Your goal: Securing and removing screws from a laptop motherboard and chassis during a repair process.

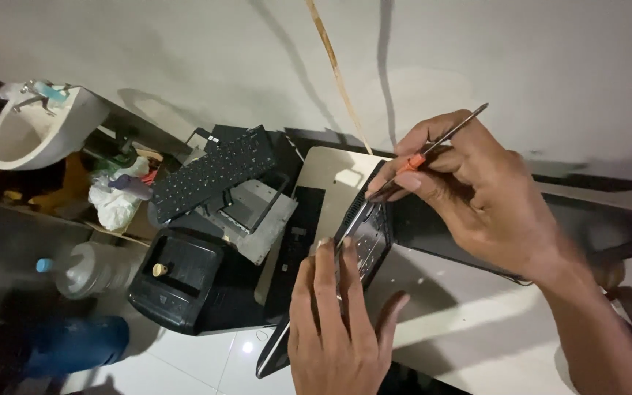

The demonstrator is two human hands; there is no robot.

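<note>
Right hand (pixel 477 194) of mine is closed around a thin metal prying tool (pixel 426 155) with an orange collar, pinched between thumb and fingers, its tip down at the far edge of the laptop part (pixel 366 241) I am working on. Left hand (pixel 338 329) lies nearly flat, fingers together along the near edge of that dark panel, pressing it steady rather than gripping it.

That panel stands tilted on its edge on the white tiled floor (pixel 469 322), between my two hands. I judge it light, thin and stiff, yet easy to crack if bent, with smooth faces that could slip; the safest hold looks to be along its long edges, away from the small parts inside.

Just left of it lies a pale laptop lid (pixel 330 172), then a loose black keyboard (pixel 213 172) resting on a grey metal frame (pixel 257 219). Nearer left sits a black box-like unit (pixel 177 281), and a clear plastic bottle (pixel 89 269) lies beyond that. Far left, a white washbasin (pixel 34 132) rests on its side.
</note>
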